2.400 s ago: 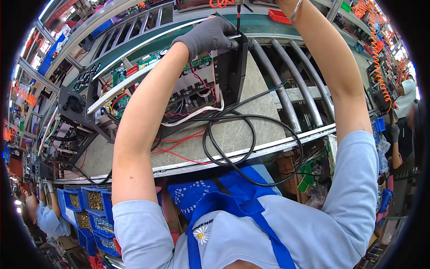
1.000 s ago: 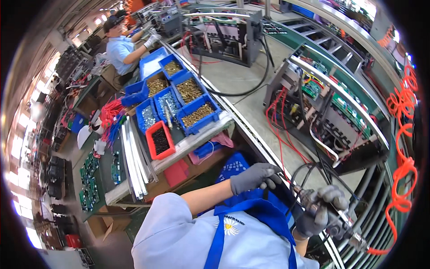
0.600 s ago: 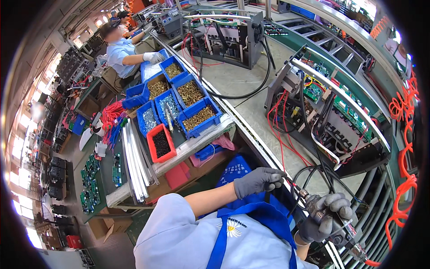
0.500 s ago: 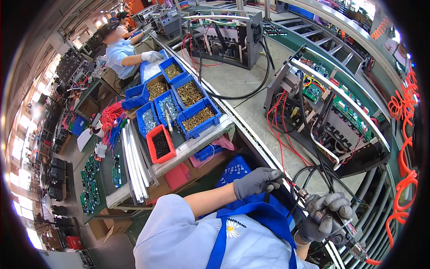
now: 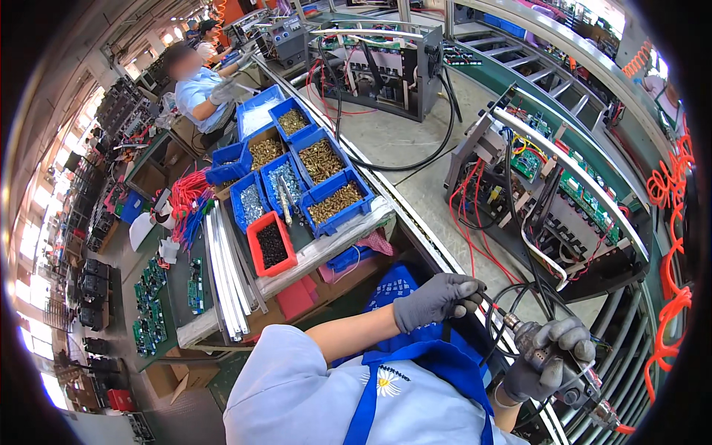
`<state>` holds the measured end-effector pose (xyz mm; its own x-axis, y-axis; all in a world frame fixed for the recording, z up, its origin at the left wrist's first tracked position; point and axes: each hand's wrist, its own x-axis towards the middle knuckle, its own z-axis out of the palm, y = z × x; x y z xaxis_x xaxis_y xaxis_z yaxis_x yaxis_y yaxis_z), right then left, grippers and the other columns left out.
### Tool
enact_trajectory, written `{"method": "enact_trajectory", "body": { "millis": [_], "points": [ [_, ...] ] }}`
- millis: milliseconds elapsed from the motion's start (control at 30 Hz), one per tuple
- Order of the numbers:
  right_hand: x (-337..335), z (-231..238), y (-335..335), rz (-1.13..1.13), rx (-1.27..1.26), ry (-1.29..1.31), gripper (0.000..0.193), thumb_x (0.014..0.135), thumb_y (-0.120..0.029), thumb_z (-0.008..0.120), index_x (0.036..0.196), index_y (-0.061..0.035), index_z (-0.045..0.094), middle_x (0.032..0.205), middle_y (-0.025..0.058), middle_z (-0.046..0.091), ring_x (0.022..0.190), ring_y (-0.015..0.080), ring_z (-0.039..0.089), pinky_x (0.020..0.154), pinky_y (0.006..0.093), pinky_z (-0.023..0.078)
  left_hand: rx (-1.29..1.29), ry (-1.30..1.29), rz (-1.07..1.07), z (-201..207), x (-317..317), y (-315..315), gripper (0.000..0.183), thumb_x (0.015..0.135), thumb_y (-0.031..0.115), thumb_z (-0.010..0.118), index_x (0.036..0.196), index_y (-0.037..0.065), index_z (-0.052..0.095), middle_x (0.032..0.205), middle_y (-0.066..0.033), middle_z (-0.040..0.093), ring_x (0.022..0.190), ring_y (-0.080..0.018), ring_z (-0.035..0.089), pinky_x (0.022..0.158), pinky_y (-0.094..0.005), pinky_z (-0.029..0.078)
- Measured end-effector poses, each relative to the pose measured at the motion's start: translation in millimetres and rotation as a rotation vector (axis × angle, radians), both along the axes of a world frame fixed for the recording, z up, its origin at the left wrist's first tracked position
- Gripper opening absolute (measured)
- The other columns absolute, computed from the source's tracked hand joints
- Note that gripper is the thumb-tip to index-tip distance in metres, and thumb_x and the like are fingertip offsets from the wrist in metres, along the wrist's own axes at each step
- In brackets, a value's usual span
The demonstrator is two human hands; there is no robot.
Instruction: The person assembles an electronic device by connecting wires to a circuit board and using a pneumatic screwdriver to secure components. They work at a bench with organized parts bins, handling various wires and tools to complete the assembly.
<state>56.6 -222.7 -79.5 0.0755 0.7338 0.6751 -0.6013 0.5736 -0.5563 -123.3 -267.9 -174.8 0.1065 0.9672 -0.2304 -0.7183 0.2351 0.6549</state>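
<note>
Power driver lies within the right grip, bit toward left grip.

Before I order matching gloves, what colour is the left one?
The left glove is grey; see the head view.

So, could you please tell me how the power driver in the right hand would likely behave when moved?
The power driver looks rigid and probably heavy for its size, given its thick metallic body. The coiled orange hose apparently feeding it might tug springily.
</note>
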Motion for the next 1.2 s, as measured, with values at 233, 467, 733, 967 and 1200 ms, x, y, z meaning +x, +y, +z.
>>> {"method": "enact_trajectory", "body": {
  "millis": [233, 467, 733, 967, 1200],
  "points": [
    [-17.4, 18.8, 9.5, 0.041, -0.016, 0.079, 0.043, 0.071, -0.014, 0.068, 0.11, -0.0071, 0.051, 0.079, 0.0039, 0.037, 0.067, 0.0145, 0.041, 0.048, 0.0218, 0.044, -0.013, -0.045, -0.002, 8.1, -9.1, 12.4, 0.041, 0.094, 0.039, 0.061, 0.112, 0.002, 0.058, 0.085, -0.0001, 0.057, 0.068, -0.0055, 0.052, 0.053, -0.0167, 0.043],
    [-38.8, 87.1, 57.0, 0.49, 0.21, -0.063, 0.029, 0.086, -0.008, 0.058, 0.114, -0.0077, 0.054, 0.08, 0.0062, 0.039, 0.062, 0.0196, 0.045, 0.059, 0.037, 0.05, 0.11, 0.179, 0.079, 54.6, -47.6, 43.1, 0.058, 0.093, 0.06, 0.051, 0.103, 0.004, 0.061, 0.072, -0.0039, 0.059, 0.057, -0.0104, 0.054, 0.046, -0.0205, 0.042],
    [-85.9, 143.8, 164.3, -0.497, 0.867, -0.264, 0.033, 0.086, 0.0, 0.059, 0.118, 0.0035, 0.057, 0.109, 0.0195, 0.063, 0.092, 0.0279, 0.064, 0.08, 0.0394, 0.054, 0.37, 0.713, 0.572, 87.4, -102.4, 96.4, 0.042, 0.095, 0.036, 0.062, 0.11, -0.004, 0.064, 0.081, -0.0066, 0.065, 0.064, -0.0082, 0.059, 0.053, -0.0179, 0.044],
    [-62.6, 154.5, 190.2, -0.114, 0.555, -0.175, 0.032, 0.082, 0.002, 0.062, 0.113, 0.0029, 0.056, 0.104, 0.0171, 0.06, 0.083, 0.0267, 0.063, 0.079, 0.04, 0.055, 0.563, 1.921, 0.649, 120.1, -86.9, 151.7, 0.028, 0.082, 0.026, 0.073, 0.104, 0.009, 0.067, 0.079, -0.0084, 0.067, 0.067, -0.0226, 0.065, 0.056, -0.0344, 0.05],
    [5.4, 157.7, 160.2, 0.301, 0.353, -0.086, 0.027, 0.078, -0.007, 0.06, 0.104, -0.0032, 0.054, 0.092, 0.0093, 0.052, 0.074, 0.0205, 0.054, 0.075, 0.0388, 0.049, 0.976, 1.982, 0.609, 172.2, -93.6, 213.6, 0.033, 0.081, 0.029, 0.069, 0.106, 0.009, 0.068, 0.087, -0.0096, 0.07, 0.076, -0.0254, 0.067, 0.066, -0.0361, 0.051]
  ]
}}
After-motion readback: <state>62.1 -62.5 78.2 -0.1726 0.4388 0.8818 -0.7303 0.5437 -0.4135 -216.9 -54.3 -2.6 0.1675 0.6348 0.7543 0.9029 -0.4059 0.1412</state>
